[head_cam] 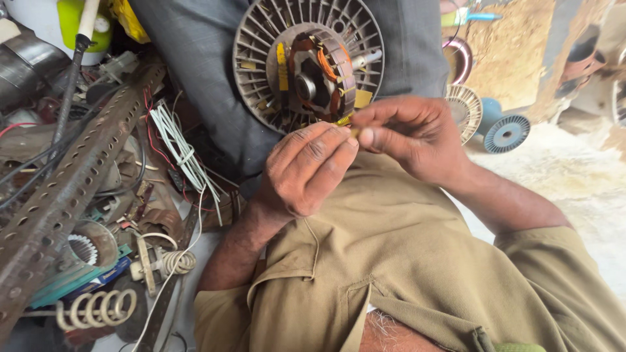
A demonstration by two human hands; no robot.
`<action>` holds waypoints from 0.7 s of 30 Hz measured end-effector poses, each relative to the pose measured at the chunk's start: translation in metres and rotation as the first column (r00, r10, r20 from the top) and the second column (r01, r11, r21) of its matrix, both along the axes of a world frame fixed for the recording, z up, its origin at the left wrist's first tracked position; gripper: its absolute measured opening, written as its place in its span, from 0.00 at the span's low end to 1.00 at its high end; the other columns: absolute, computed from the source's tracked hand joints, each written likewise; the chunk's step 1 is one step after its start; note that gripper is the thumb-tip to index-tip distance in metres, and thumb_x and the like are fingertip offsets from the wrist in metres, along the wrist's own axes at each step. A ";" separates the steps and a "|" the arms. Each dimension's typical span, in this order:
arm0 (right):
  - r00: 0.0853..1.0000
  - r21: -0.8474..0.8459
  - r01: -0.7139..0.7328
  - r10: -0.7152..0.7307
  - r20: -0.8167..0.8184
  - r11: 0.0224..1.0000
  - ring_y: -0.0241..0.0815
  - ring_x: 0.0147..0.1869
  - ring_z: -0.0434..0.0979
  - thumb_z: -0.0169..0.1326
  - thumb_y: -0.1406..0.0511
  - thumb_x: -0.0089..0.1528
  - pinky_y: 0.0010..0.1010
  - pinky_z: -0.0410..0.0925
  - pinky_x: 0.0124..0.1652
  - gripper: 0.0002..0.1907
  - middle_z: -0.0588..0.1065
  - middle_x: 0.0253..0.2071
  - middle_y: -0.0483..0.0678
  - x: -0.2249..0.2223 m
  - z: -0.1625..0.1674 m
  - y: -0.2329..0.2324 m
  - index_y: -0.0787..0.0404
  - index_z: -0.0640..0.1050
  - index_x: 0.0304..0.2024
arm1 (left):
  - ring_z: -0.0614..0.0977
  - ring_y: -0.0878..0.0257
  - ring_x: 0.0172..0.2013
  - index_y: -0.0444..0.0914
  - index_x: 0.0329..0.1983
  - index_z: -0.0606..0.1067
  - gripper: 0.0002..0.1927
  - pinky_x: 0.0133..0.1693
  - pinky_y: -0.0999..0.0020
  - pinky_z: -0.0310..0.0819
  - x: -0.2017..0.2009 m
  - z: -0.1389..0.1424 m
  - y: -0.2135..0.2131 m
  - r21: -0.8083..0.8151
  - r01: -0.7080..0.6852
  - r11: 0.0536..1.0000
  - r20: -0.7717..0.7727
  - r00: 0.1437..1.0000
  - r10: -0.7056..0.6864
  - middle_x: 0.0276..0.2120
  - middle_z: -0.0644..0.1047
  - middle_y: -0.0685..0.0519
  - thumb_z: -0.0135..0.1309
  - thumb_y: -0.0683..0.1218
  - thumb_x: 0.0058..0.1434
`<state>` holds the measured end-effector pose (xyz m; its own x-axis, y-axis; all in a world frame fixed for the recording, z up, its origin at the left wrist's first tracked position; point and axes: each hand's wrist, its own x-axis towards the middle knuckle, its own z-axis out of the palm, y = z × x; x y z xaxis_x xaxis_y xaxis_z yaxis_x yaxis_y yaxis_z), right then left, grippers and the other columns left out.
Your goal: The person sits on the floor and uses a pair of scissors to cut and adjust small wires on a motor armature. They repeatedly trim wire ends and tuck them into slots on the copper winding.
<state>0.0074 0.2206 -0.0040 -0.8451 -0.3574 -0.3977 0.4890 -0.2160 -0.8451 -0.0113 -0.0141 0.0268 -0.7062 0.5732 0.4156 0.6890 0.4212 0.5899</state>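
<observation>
Two hands, left hand (306,171) and right hand (411,133), fingertips pinching yellow sleeve (345,120), fan stator (308,65) just above.

Crowded along the whole left of the frame: perforated metal angle bar (68,179) slanting from upper centre-left to lower left, white wire bundle (179,146) just right of it, coil springs (98,308) at lower left. Blocked at upper centre by the round fan motor housing (308,65), both hands pressed close beneath its lower edge. Open only at right: pale floor (574,173), small blue spool (505,132) at its upper edge.
</observation>
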 end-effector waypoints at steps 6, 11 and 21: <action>0.983 0.072 0.057 -0.043 -0.176 0.996 0.32 0.50 0.81 0.60 0.74 0.68 0.24 0.76 0.53 0.09 0.81 0.47 0.50 0.004 -0.006 0.000 0.68 0.79 0.52 | 0.83 0.50 0.48 0.31 0.51 0.77 0.13 0.51 0.58 0.83 -0.002 -0.007 0.005 0.155 -0.064 0.986 0.189 0.981 0.034 0.47 0.78 0.43 0.63 0.34 0.64; 0.943 0.128 0.042 0.004 -0.334 0.991 0.31 0.48 0.80 0.59 0.74 0.69 0.21 0.75 0.51 0.08 0.79 0.47 0.50 -0.003 -0.005 0.001 0.69 0.78 0.50 | 0.84 0.54 0.45 0.33 0.51 0.78 0.15 0.47 0.62 0.82 -0.005 -0.011 0.011 0.204 -0.157 0.966 0.306 0.948 0.090 0.45 0.79 0.47 0.69 0.36 0.64; 0.912 0.191 0.068 0.016 -0.410 0.979 0.36 0.51 0.82 0.63 0.72 0.66 0.23 0.75 0.50 0.13 0.80 0.46 0.52 0.000 -0.009 -0.007 0.69 0.78 0.51 | 0.85 0.55 0.44 0.34 0.46 0.78 0.10 0.45 0.66 0.83 -0.006 -0.014 0.011 0.154 -0.204 0.967 0.396 0.909 0.129 0.43 0.80 0.49 0.66 0.35 0.64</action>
<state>0.0073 0.2136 -0.0126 -0.9559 -0.2835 -0.0764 0.0893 -0.0331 -0.9955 -0.0170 -0.0030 0.0130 -0.9099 0.3711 0.1851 0.3266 0.3660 0.8714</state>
